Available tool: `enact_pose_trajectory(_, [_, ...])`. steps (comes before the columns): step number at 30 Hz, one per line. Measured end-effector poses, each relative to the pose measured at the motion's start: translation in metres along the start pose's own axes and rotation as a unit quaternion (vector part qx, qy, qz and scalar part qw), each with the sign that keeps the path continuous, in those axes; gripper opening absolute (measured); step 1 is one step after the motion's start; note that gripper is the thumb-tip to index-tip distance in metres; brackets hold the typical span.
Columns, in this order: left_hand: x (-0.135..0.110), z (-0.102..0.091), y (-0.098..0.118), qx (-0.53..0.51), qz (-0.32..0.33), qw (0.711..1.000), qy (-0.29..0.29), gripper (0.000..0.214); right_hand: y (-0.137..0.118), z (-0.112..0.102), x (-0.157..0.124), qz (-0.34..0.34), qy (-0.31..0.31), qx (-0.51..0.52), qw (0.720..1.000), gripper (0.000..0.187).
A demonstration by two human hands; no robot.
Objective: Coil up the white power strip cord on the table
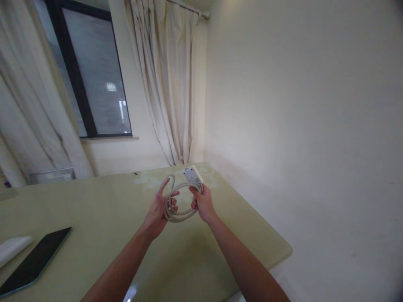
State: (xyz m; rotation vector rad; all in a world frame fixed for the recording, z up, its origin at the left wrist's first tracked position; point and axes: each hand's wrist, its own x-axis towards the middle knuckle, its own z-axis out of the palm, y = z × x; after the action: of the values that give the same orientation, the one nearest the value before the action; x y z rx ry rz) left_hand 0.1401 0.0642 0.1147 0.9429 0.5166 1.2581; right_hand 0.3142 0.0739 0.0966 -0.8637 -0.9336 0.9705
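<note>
Both my hands are held out over a pale green table point(94, 218). My right hand point(203, 203) is closed around a white power strip point(192, 175), whose end sticks up above my fingers. Its grey-white cable point(179, 214) hangs in a coil of several loops between my hands. My left hand point(159, 207) sits inside the coil, with the loops lying over its fingers and the index finger pointing up.
A dark tablet point(34, 260) lies flat near the table's left front edge, next to a white folded cloth point(12, 247). Cream curtains point(170, 84) and a dark-framed window point(91, 71) stand behind the table. A bare wall runs along the right.
</note>
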Motion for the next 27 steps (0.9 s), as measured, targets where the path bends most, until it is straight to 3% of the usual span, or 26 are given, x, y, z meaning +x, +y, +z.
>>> enact_pose_trajectory(4, [0.006, -0.008, -0.007, -0.010, -0.086, 0.996, -0.010, 0.079, -0.009, -0.007, 0.000, 0.017, -0.067, 0.013, 0.998, 0.036])
enact_pose_trajectory(7, [0.012, -0.019, -0.009, 0.047, -0.157, 0.983, -0.078, 0.078, -0.017, -0.010, -0.002, 0.005, -0.097, -0.043, 0.994, 0.032])
enact_pose_trajectory(11, [0.014, -0.027, -0.012, 0.119, -0.177, 0.963, -0.166, 0.082, -0.020, -0.006, -0.003, -0.016, -0.072, -0.116, 0.990, 0.029])
enact_pose_trajectory(16, [0.007, -0.023, -0.013, 0.088, -0.227, 0.933, -0.266, 0.079, -0.020, 0.006, -0.005, 0.005, -0.032, -0.096, 0.995, 0.031])
enact_pose_trajectory(22, [0.001, -0.026, -0.013, 0.016, -0.246, 0.942, -0.228, 0.077, -0.023, 0.013, -0.010, 0.078, -0.066, 0.002, 0.995, 0.047])
enact_pose_trajectory(27, [-0.007, -0.023, -0.016, -0.066, -0.226, 0.964, -0.125, 0.081, -0.017, 0.013, -0.009, 0.067, -0.003, -0.018, 0.998, 0.048])
